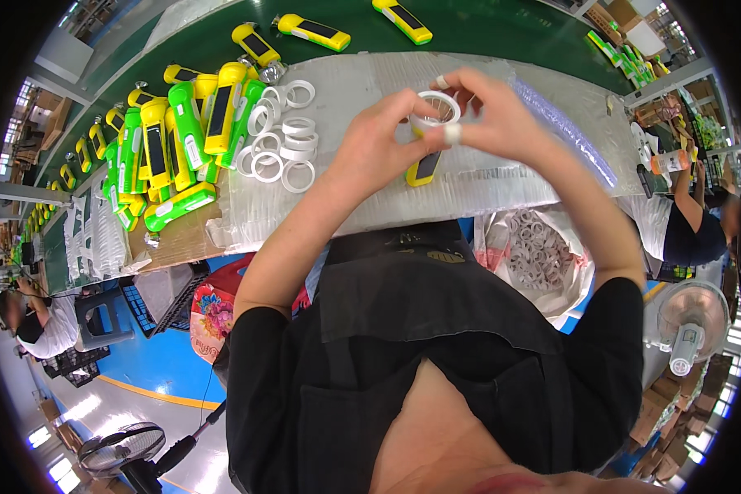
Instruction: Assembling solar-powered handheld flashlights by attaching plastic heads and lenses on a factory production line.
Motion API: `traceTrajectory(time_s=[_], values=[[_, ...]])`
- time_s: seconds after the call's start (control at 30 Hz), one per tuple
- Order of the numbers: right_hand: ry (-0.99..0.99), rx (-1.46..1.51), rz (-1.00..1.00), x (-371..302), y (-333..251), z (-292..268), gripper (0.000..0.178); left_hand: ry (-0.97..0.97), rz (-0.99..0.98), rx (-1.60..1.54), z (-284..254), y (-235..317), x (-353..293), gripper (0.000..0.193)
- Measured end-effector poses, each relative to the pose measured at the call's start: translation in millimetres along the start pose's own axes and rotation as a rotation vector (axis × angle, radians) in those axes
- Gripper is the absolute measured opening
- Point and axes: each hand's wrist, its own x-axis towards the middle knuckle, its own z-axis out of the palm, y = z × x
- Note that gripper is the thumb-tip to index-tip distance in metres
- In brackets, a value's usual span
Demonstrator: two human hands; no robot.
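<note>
Over the middle of the bench, my two hands meet around the head of a yellow flashlight (422, 170) with a dark panel on its body. A white ring (455, 105) surrounds its lens end, facing up; whether it is fully seated I cannot tell. My left hand (383, 140) is closed about the flashlight's head from the left, thumb below. From the right, my right hand (496, 115) curls its fingers and thumb over the ring's rim, with pale finger bands on. Left of my hands lie several loose white rings (298, 176), some stacked.
A heap of yellow and green flashlights (191, 136) covers the bench's left side. More flashlights (313, 31) lie on the green belt beyond. Bubble wrap (566, 132) lies at right. A sack of white rings (539, 251) stands below the bench edge. Other people work at both sides.
</note>
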Motion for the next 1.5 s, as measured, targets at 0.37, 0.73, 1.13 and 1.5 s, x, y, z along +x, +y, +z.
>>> traceTrajectory(time_s=[0.37, 0.73, 1.13, 1.5], values=[[-0.002, 1.071, 0.122, -44, 16, 139, 0.023, -0.067, -0.153, -0.722, -5, 2, 1, 0.021], [0.174, 0.626, 0.172, 128, 121, 39, 0.053, 0.176, -0.027, 0.268, -48, -55, 96, 0.019], [0.125, -0.306, 0.427, 246, 184, -10, 0.069, 0.282, 0.095, 0.671, 3, -223, 233, 0.032], [0.284, 0.023, 0.068, 58, 94, -5, 0.070, -0.007, -0.372, -0.355, 48, -96, 133, 0.057]])
